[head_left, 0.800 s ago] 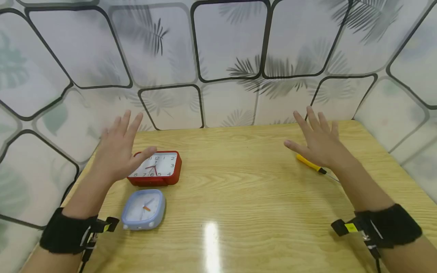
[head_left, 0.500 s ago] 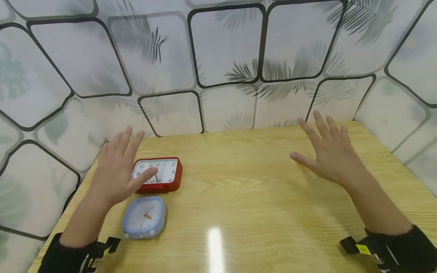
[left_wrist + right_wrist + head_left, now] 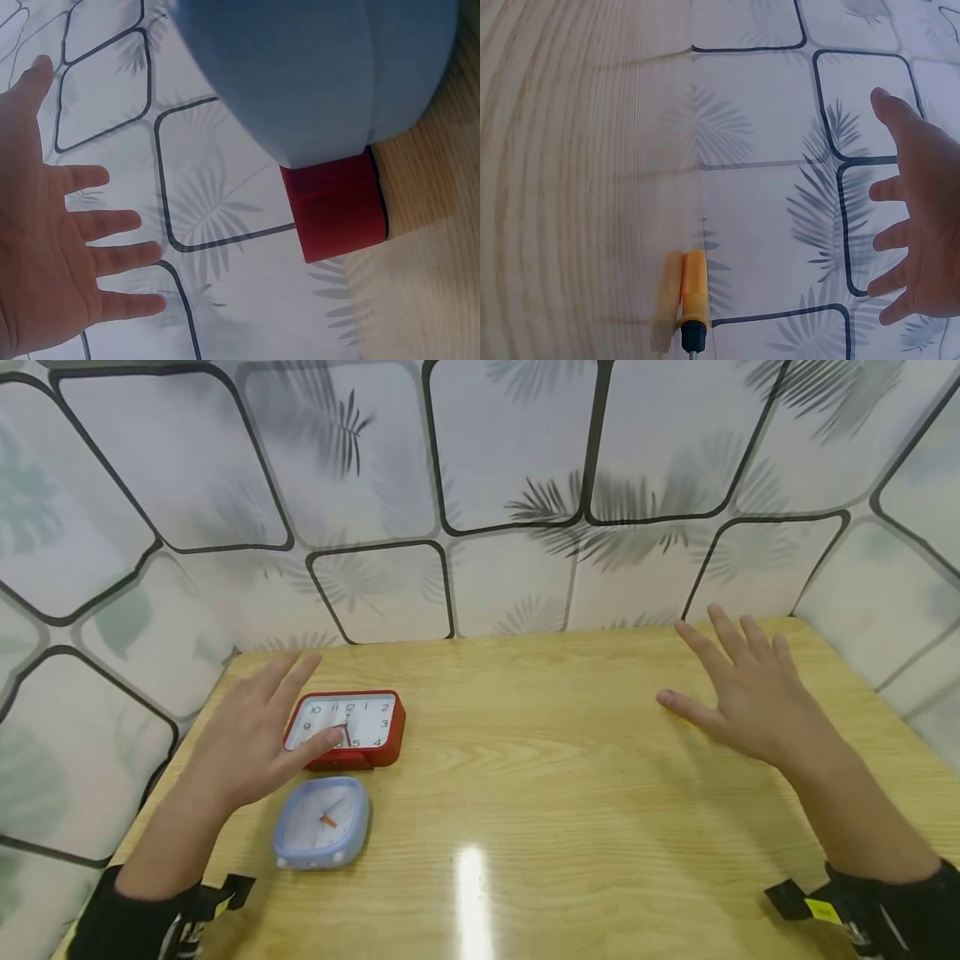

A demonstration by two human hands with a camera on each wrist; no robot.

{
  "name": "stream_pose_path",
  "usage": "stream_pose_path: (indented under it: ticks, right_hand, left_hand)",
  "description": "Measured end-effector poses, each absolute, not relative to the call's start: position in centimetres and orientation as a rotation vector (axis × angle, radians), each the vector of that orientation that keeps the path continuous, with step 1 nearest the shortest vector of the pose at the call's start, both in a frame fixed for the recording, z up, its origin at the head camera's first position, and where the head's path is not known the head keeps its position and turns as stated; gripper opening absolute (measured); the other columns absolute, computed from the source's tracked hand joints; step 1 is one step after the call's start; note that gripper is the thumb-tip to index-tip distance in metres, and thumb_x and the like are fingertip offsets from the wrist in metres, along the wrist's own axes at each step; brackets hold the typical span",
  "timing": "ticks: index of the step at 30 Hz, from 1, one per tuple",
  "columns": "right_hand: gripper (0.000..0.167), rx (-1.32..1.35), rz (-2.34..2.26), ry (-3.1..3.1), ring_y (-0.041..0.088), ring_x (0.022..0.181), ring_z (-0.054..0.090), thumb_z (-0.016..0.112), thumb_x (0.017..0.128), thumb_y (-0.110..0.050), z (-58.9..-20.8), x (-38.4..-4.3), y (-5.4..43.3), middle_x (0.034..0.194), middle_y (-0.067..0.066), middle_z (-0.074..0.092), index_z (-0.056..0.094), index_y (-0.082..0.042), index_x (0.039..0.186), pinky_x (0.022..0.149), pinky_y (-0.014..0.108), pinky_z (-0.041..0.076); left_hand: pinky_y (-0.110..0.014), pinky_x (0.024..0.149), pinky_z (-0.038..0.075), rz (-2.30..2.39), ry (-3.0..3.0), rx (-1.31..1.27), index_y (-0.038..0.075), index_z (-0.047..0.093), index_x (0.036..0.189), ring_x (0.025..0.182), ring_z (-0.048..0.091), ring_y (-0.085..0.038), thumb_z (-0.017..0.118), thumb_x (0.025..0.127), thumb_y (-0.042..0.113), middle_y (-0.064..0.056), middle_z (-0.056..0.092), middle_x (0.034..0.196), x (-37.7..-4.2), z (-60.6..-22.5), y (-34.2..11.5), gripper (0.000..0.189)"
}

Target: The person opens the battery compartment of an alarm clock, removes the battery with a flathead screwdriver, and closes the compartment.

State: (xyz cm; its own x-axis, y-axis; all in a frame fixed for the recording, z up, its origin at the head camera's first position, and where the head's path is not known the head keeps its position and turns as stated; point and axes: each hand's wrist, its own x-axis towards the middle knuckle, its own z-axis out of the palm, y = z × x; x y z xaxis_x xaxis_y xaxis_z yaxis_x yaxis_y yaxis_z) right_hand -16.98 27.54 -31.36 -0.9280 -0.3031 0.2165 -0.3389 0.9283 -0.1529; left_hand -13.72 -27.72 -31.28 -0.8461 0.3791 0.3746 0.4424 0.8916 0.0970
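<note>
My left hand [image 3: 247, 739] hovers at the left with fingers spread, its thumb overlapping the face of a red rectangular alarm clock [image 3: 367, 722] in the head view. Nearer to me stands a light blue rounded clock [image 3: 322, 823] with an orange hand; it looms large in the left wrist view, the red clock [image 3: 341, 210] behind it. On the right, my right hand [image 3: 757, 710] is raised over the table, fingers straight and apart, holding nothing. A screwdriver with a yellow handle [image 3: 694, 285] lies on the table in the right wrist view; in the head view the right hand and forearm hide it.
The light wooden table [image 3: 525, 760] reaches back to a wall covering [image 3: 510, 585] patterned with dark outlines and palm leaves. Side walls rise left and right. Each wrist wears a black band [image 3: 892, 906] with a small camera.
My right hand has moved right and slightly down, covering the screwdriver in the head view. The left hand has sunk a little, its fingers lower in the frame. The clocks stay put.
</note>
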Motion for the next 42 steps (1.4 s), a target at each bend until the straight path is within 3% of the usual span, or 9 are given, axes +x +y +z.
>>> stream_pose_path:
  ticks: [5, 9, 13, 17, 22, 26, 29, 36, 42]
  right_hand:
    - [0.093, 0.465, 0.298, -2.958, 0.067, 0.153, 0.016, 0.062, 0.102, -0.059, -31.3, -17.4, 27.6, 0.173, 0.032, 0.016, 0.025, -0.007, 0.169, 0.119, 0.081, 0.021]
    - [0.092, 0.435, 0.272, -3.059, 0.065, 0.153, 0.019, 0.059, 0.104, -0.059, -31.4, -17.7, 27.8, 0.170, 0.036, 0.021, 0.026, 0.000, 0.167, 0.119, 0.080, 0.024]
    - [0.087, 0.418, 0.244, -3.157, 0.063, 0.149, 0.028, 0.056, 0.107, -0.054, -31.8, -18.0, 28.2, 0.165, 0.039, 0.029, 0.029, 0.006, 0.163, 0.117, 0.078, 0.031]
    - [0.077, 0.401, 0.225, -3.244, 0.063, 0.142, 0.039, 0.061, 0.106, -0.039, -32.5, -18.6, 29.0, 0.157, 0.041, 0.040, 0.036, 0.012, 0.158, 0.113, 0.076, 0.038]
    - [0.062, 0.479, 0.186, -3.306, 0.064, 0.127, 0.054, 0.069, 0.096, -0.010, -33.9, -19.3, 30.2, 0.140, 0.044, 0.056, 0.047, 0.019, 0.146, 0.102, 0.072, 0.049]
    - [0.052, 0.529, 0.212, -3.305, 0.054, 0.107, 0.067, 0.072, 0.092, 0.000, -35.0, -19.8, 30.7, 0.122, 0.037, 0.068, 0.055, 0.019, 0.137, 0.087, 0.060, 0.059]
    - [0.046, 0.524, 0.269, -3.313, 0.045, 0.098, 0.070, 0.070, 0.091, 0.004, -35.6, -20.0, 30.7, 0.110, 0.031, 0.072, 0.058, 0.017, 0.133, 0.080, 0.054, 0.061]
    - [0.042, 0.480, 0.299, -3.338, 0.047, 0.096, 0.070, 0.068, 0.089, 0.009, -35.8, -20.3, 30.7, 0.106, 0.033, 0.071, 0.058, 0.015, 0.129, 0.077, 0.054, 0.061]
    - [0.041, 0.482, 0.298, -3.342, 0.044, 0.093, 0.071, 0.069, 0.090, 0.008, -35.7, -20.0, 30.8, 0.103, 0.031, 0.072, 0.058, 0.014, 0.128, 0.075, 0.053, 0.061]
  left_hand:
    - [-0.072, 0.108, 0.045, -0.254, -2.886, -0.538, 0.008, 0.039, 0.163, 0.141, 0.049, -0.052, 0.067, 0.098, 0.057, -0.026, 0.047, 0.160, -13.3, -30.8, -27.1, 0.086]
    - [-0.068, 0.101, 0.052, -0.267, -2.960, -0.563, 0.009, 0.050, 0.155, 0.132, 0.058, -0.046, 0.069, 0.098, 0.055, -0.022, 0.058, 0.149, -13.1, -30.8, -26.9, 0.075]
    - [-0.056, 0.088, 0.058, -0.263, -3.017, -0.611, 0.009, 0.067, 0.130, 0.109, 0.069, -0.033, 0.075, 0.095, 0.053, -0.014, 0.070, 0.127, -13.1, -30.8, -26.6, 0.057]
    - [-0.046, 0.079, 0.058, -0.281, -3.135, -0.665, 0.011, 0.071, 0.112, 0.090, 0.068, -0.020, 0.077, 0.092, 0.058, -0.004, 0.075, 0.107, -13.2, -30.8, -26.5, 0.051]
    - [-0.054, 0.093, 0.059, -0.302, -3.278, -0.751, 0.007, 0.071, 0.126, 0.108, 0.071, -0.028, 0.079, 0.086, 0.065, -0.008, 0.075, 0.122, -13.1, -31.1, -26.6, 0.071]
    - [-0.061, 0.101, 0.056, -0.267, -3.334, -0.746, 0.009, 0.070, 0.136, 0.123, 0.067, -0.038, 0.085, 0.076, 0.068, -0.015, 0.069, 0.137, -12.8, -31.1, -26.5, 0.085]
    - [-0.062, 0.099, 0.056, -0.248, -3.359, -0.726, 0.013, 0.072, 0.134, 0.120, 0.066, -0.036, 0.090, 0.069, 0.067, -0.014, 0.067, 0.138, -12.5, -31.0, -26.4, 0.086]
    - [-0.046, 0.085, 0.057, -0.269, -3.398, -0.737, 0.020, 0.071, 0.120, 0.099, 0.062, -0.019, 0.100, 0.060, 0.055, -0.001, 0.068, 0.121, -11.7, -31.0, -25.6, 0.075]
    - [-0.049, 0.086, 0.058, -0.229, -3.506, -0.711, 0.017, 0.063, 0.139, 0.101, 0.060, -0.021, 0.104, 0.055, 0.050, -0.005, 0.064, 0.131, -11.7, -31.6, -24.6, 0.100]
